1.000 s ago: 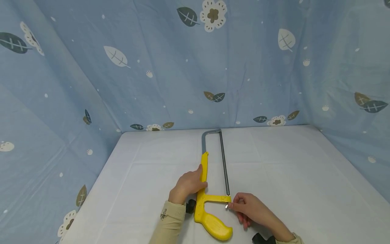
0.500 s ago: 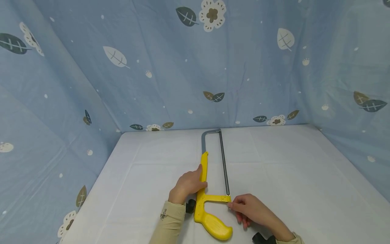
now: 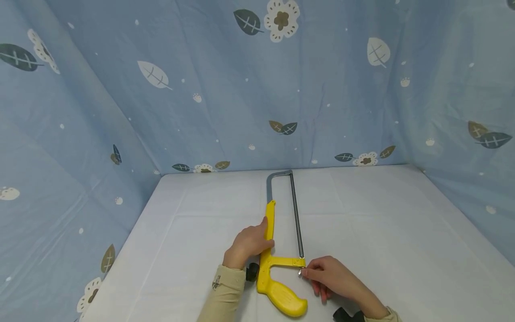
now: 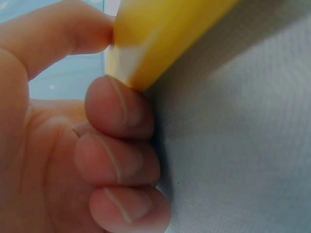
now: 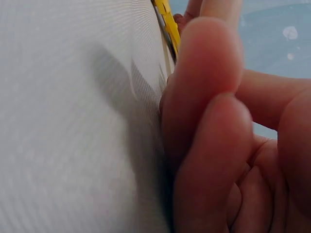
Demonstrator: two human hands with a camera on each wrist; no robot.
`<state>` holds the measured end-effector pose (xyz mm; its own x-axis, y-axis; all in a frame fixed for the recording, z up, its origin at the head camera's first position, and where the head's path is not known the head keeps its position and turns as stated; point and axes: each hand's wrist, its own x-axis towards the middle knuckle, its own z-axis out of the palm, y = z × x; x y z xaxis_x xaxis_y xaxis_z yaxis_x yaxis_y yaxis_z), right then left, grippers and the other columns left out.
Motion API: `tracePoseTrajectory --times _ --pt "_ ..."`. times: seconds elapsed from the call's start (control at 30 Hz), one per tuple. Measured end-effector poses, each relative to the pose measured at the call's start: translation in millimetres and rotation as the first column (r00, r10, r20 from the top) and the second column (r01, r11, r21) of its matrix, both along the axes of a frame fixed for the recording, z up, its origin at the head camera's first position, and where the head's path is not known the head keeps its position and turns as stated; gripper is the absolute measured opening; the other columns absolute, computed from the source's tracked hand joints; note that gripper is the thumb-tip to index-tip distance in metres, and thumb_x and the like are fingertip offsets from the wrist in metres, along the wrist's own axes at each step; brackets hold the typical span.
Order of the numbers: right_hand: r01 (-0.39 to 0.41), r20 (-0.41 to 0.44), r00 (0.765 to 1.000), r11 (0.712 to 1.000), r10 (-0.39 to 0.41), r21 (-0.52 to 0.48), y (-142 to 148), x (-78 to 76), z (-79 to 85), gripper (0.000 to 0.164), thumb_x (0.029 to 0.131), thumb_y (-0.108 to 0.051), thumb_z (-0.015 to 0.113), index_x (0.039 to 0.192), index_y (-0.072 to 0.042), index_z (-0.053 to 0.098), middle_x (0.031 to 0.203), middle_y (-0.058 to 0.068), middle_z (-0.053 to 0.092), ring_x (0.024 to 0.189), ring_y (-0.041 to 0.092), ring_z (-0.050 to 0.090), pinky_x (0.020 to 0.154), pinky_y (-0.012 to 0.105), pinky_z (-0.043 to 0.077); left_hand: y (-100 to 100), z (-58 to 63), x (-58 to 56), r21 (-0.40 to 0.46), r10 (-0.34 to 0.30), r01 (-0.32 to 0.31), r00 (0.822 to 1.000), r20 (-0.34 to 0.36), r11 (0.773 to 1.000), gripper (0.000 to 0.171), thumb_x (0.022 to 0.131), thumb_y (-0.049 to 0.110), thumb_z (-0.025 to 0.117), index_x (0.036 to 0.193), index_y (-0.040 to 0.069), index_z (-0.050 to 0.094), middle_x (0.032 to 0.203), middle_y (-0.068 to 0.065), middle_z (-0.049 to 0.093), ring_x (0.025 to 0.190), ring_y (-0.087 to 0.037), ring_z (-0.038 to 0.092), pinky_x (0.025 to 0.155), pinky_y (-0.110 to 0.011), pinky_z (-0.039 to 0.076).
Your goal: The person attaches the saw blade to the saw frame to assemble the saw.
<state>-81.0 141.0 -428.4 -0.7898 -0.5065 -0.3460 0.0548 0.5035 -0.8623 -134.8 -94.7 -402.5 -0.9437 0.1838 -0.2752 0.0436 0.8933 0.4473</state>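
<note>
A hacksaw with a yellow handle lies flat on the white-covered table, its grey front frame pointing away from me. Its dark blade runs along the right side. My left hand holds the yellow frame above the handle; in the left wrist view the thumb and curled fingers are against the yellow frame. At the near end of the blade, my right hand pinches a small silver wing nut between thumb and index finger. The right wrist view shows its other fingers curled, hiding the nut.
The white tablecloth spreads to both sides of the saw. Blue curtain with leaves and flowers encloses the back and sides, close to the saw's far tip. Black wrist mounts sit near the hands.
The wing nut showed at first, was covered by the right fingertips half a second ago, and shows again now. The left hand and the saw have stayed put.
</note>
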Motion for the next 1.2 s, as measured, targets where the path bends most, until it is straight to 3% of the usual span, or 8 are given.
tracePoseTrajectory --times 0.4,0.73,1.2 --pt "0.058 -0.005 0.998 0.998 -0.058 -0.02 0.9 2.3 0.4 0.035 0.082 -0.041 0.058 0.083 -0.006 0.054 0.051 0.003 0.054 0.035 0.016 0.05 0.035 0.025 0.037 0.4 0.0 1.6 0.005 0.001 -0.001 1.0 -0.005 1.0 0.075 0.08 0.033 0.058 0.142 0.01 0.024 0.08 -0.003 0.052 0.067 -0.018 0.046 0.064 -0.033 0.037" --pt "0.05 0.008 0.999 0.999 -0.05 -0.011 1.8 1.3 -2.0 0.033 0.083 -0.041 0.057 0.081 -0.008 0.058 0.052 0.001 0.053 0.036 0.014 0.049 0.036 0.024 0.038 1.1 0.3 2.1 -0.007 -0.008 0.008 1.0 -0.012 1.0 0.075 0.08 0.033 0.058 0.142 0.009 0.024 0.075 -0.002 0.05 0.064 -0.017 0.047 0.062 -0.031 0.037" --pt "0.016 -0.01 1.0 1.0 -0.016 0.023 -0.9 2.3 -1.3 0.036 0.082 -0.045 0.056 0.081 -0.01 0.061 0.053 0.001 0.054 0.036 0.015 0.048 0.037 0.026 0.037 1.9 2.0 2.7 -0.01 -0.007 0.007 1.0 -0.011 1.0 0.074 0.08 0.032 0.058 0.141 0.008 0.025 0.081 -0.004 0.053 0.066 -0.018 0.047 0.064 -0.032 0.038"
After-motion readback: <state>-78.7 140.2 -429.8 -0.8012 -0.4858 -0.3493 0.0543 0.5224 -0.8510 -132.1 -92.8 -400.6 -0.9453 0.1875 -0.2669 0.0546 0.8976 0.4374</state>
